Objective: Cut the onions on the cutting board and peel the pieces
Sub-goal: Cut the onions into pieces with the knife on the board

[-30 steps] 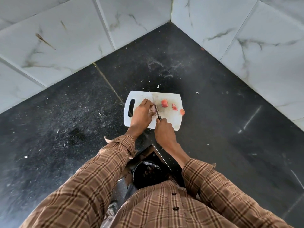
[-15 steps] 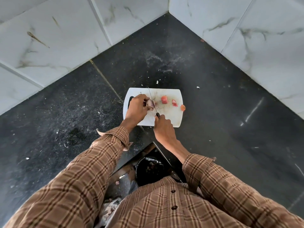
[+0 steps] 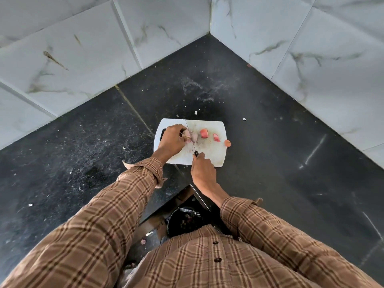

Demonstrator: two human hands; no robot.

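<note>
Head view: white cutting board [image 3: 209,156] on the dark counter [image 3: 270,142]; left hand [image 3: 171,140] clamped on the onion [image 3: 190,135] at its left, right hand [image 3: 202,170] closed round the knife [image 3: 190,135]. Best to curl fingertips back and press straight down. Cut pieces [image 3: 204,134] seem unpeeled. No writing legible.

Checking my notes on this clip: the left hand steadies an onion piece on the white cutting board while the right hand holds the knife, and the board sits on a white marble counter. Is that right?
Not quite: the counter is black, and only the wall tiles behind it are white marble. The head view shows this. The rest holds: the left hand steadies an onion piece on the white cutting board while the right hand holds the knife.
</note>
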